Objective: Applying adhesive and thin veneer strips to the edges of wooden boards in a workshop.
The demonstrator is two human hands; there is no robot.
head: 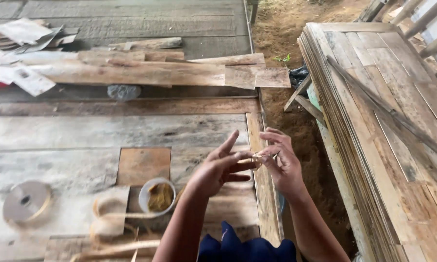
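A plank stack (373,126) fills the right of the frame; a worn platform (82,131) fills the left, with a dirt gap (301,121) between them. Loose boards (145,73) lie across the upper left. Lower left sit a tape roll (27,200), a cup (157,196) of brownish stuff and coiled strips (107,228). At centre, over the platform's right edge, the left hand (218,167) and right hand (279,162) meet, fingertips pinching a thin strip (259,156) between them. The work looks midway: the strip is only being handled, fixed to nothing. Open room lies above the hands.
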